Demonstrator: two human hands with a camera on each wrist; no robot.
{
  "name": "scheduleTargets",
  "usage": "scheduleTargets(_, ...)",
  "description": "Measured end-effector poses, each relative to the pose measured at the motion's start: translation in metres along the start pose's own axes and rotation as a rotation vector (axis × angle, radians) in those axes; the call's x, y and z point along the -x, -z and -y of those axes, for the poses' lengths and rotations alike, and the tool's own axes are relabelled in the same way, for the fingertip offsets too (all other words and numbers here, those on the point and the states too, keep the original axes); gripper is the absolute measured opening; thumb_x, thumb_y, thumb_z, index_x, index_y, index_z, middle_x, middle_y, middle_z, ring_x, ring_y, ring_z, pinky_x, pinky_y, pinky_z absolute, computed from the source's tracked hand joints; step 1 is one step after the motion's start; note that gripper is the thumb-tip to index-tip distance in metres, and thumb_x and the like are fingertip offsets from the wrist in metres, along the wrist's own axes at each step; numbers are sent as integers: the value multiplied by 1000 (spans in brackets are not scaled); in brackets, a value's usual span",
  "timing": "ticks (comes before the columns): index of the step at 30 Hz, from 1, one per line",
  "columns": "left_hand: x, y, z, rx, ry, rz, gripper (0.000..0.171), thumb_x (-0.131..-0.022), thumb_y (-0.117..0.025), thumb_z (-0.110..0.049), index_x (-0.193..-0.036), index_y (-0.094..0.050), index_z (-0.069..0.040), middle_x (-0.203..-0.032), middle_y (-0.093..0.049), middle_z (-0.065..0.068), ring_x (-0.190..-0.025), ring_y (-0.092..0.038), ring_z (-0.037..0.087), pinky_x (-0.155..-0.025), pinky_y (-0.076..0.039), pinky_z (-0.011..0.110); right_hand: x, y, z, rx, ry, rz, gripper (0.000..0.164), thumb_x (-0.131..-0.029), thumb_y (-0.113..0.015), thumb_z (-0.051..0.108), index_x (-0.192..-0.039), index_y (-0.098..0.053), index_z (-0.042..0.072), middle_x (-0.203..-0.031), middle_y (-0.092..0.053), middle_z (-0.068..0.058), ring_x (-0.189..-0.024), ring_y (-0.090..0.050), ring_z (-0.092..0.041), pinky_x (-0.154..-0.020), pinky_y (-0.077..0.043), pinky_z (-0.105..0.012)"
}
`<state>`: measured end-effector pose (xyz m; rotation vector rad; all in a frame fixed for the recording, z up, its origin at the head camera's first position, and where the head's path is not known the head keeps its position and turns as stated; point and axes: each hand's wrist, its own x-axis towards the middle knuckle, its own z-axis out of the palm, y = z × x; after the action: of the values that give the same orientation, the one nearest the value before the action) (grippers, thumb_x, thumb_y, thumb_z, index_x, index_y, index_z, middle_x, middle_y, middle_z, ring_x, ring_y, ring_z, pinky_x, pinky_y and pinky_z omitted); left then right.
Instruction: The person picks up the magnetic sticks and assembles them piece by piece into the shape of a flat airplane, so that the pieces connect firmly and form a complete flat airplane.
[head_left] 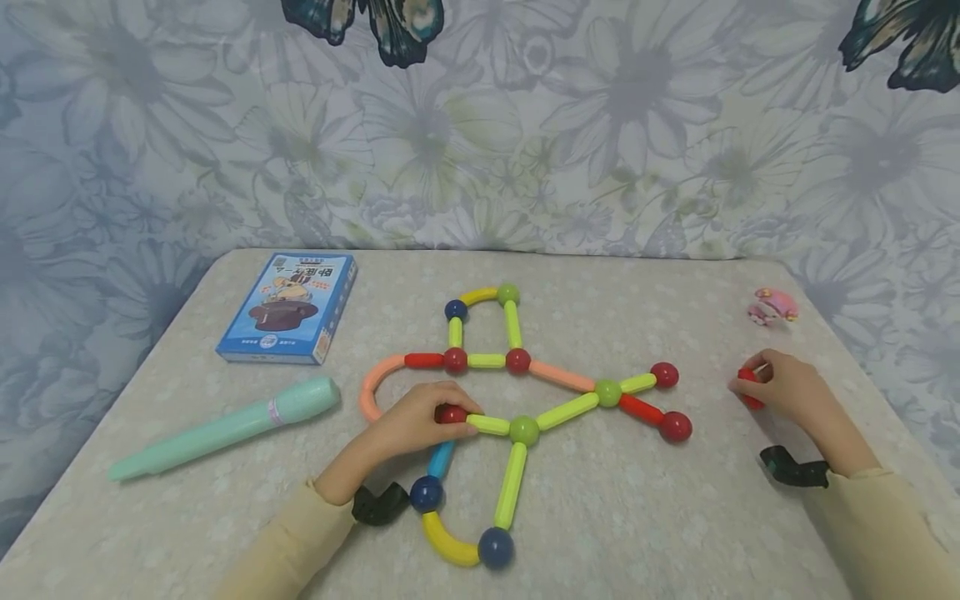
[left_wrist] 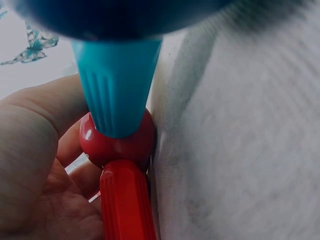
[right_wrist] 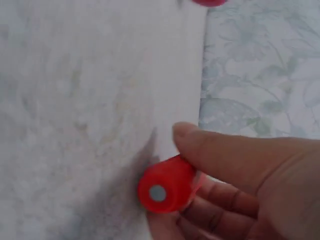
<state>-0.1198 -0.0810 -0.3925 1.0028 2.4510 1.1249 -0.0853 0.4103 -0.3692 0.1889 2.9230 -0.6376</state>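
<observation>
A figure of magnetic rods and balls lies on the table. My left hand (head_left: 414,419) holds a red ball (left_wrist: 117,140) on its near side, with thumb and fingers around it. A blue rod (left_wrist: 117,85), a red rod (left_wrist: 126,205) and a light green rod (head_left: 489,425) meet at this ball. Out at the right, apart from the figure, my right hand (head_left: 791,393) pinches a short red rod (right_wrist: 170,185) between thumb and fingers; its round metal end shows in the right wrist view. Two red balls (head_left: 676,427) end the figure's right-hand branches.
A blue box (head_left: 285,308) lies at the back left, with a mint-green pen-shaped case (head_left: 225,428) in front of it. A small pink figurine (head_left: 774,307) sits at the back right. Patterned fabric (head_left: 480,150) hangs behind the table (head_left: 622,517).
</observation>
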Motion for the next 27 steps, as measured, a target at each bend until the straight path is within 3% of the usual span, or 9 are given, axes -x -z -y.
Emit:
scheduleTargets(3,0,0,-1,-2,2,6,21,-83,-73,-23,-103,-71,-16,-94,-61,-13,-90,-55,8,-81,-44,32,10,-4,2,-180,-27,-2,54,-87,-66,38,-112,-52,-8,-90,-64,-14,-80,-55,-23,-64,-45,-33)
scheduleTargets(8,-1,0,0,-4,4,4,20,-83,-73,-22,-102,-71,-16,-94,-62,-13,-90,-54,8,-81,-43,31,25,-17,14,-658,-113,66,52,-89,-62,40,-119,-51,-1,-88,-65,10,-79,-57,-6,-71,-47,-22)
scheduleTargets(13,-1,1,0,6,0,-3,20,-82,-73,-21,-102,-71,-16,-94,-62,-11,-91,-54,8,-80,-44,31,32,-30,30,-1006,-129,96,34,-91,-63,28,-112,-51,5,-90,-66,9,-82,-63,-6,-71,-50,-22)
scheduleTargets(17,-1,1,0,12,-9,-6,20,-83,-73,-22,-102,-71,-16,-94,-62,-12,-90,-55,8,-79,-44,30,29,-35,42,-1047,-139,86,35,-90,-64,29,-111,-49,5,-88,-66,8,-80,-63,-7,-71,-51,-23)
scheduleTargets(27,0,0,-1,2,-22,1,20,-83,-72,-23,-102,-71,-15,-93,-62,-13,-89,-54,8,-79,-44,30,26,-45,50,-924,-179,86,42,-90,-64,28,-113,-49,-3,-85,-66,7,-74,-62,-8,-68,-52,-25)
